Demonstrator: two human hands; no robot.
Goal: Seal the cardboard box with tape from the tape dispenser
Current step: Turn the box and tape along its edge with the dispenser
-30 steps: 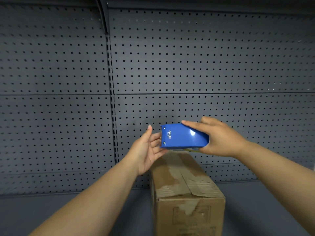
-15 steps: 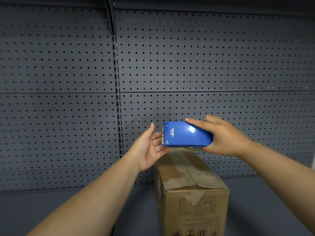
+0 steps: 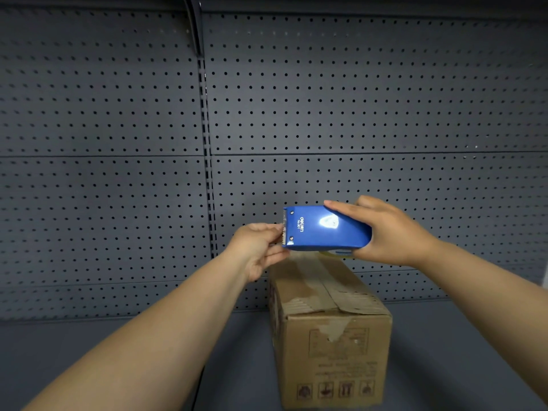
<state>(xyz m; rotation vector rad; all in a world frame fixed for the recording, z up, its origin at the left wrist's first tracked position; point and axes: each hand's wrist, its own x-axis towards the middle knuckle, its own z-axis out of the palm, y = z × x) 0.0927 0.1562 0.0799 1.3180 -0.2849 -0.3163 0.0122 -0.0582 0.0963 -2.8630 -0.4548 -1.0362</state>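
Note:
A blue tape dispenser is held level in the air above the far end of a long brown cardboard box. My right hand grips the dispenser's right end from above and below. My left hand is at the dispenser's toothed left edge, with its fingers pinched together there. Whether it holds the tape end is too small to tell. The box stands on the grey shelf with its top flaps closed and torn patches on them. A bit of the tape roll shows under the dispenser.
A grey pegboard wall rises right behind the box. A slotted upright runs down the wall left of my hands. The grey shelf surface spreads to the left and right of the box.
My left hand has turned from an open palm to a pinch at the dispenser's toothed edge. The view has shifted a little, so the box sits lower and to the right.

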